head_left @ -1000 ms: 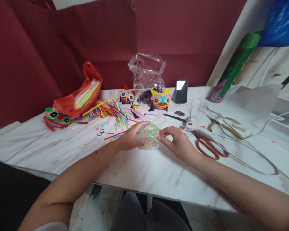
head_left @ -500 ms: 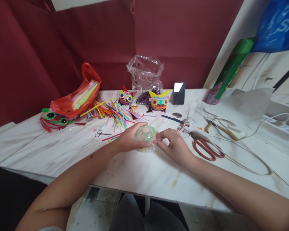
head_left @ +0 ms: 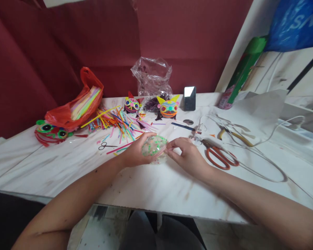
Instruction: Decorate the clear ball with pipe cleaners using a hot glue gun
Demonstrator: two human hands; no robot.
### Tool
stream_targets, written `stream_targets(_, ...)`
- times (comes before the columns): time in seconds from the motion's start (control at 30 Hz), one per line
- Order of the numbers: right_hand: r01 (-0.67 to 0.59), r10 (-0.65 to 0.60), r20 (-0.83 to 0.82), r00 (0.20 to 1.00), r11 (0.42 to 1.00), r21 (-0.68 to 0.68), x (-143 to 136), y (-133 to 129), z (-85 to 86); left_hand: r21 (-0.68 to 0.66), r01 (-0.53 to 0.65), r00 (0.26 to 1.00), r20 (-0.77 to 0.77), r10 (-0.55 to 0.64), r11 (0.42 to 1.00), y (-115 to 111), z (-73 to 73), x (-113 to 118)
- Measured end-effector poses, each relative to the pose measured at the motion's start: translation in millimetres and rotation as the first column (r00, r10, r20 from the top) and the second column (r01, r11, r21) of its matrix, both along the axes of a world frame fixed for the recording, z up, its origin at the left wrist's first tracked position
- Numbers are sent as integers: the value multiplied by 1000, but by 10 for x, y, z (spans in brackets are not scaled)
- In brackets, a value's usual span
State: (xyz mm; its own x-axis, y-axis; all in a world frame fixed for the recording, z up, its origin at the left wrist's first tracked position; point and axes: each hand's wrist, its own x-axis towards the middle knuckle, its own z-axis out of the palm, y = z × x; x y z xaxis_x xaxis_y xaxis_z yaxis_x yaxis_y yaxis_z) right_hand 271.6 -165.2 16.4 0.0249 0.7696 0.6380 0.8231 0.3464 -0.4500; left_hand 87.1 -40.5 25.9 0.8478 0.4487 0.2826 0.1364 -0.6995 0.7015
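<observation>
My left hand (head_left: 137, 151) is wrapped round the left side of a clear, rounded ball (head_left: 154, 147) with green and pale markings, held just above the table. At the ball's right edge, my right hand (head_left: 184, 152) pinches thumb and forefinger together. What lies between those fingertips is too small to make out. Small scissors (head_left: 103, 146) lie left of my left hand. Orange-handled scissors (head_left: 220, 158) rest to the right of my right hand. Behind the ball stand a yellow-horned animal-face figure (head_left: 168, 109) and a red-horned one (head_left: 132, 105).
A red plastic bag (head_left: 70, 111) of pale strips sits at the left beside a red-and-green face figure (head_left: 50, 132). Loose coloured strips (head_left: 117, 121) spread near it. A phone (head_left: 190, 98) leans at the back. Pliers (head_left: 236, 136) and a white cable (head_left: 273, 180) lie right.
The whole view has shifted, so things on the table appear further left. The ball is tilted slightly differently in my left hand. My right fingertips stay at its right edge.
</observation>
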Motion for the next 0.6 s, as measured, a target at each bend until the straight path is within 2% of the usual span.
stream_targets(0.1,-19,19,11,1000,1000,9,-14,-12,-10,-13,49,999,-5,-49,999,-13,17,-1)
stream_targets(0.3,-31,31,29,999,999,21,-38,-15,-22,15,-58,998,-11,58,998,-28,-1,8)
stream_targets(0.6,-33,33,-3,999,999,8,-2,-10,-18,44,43,999,25,-44,998,25,-23,-37)
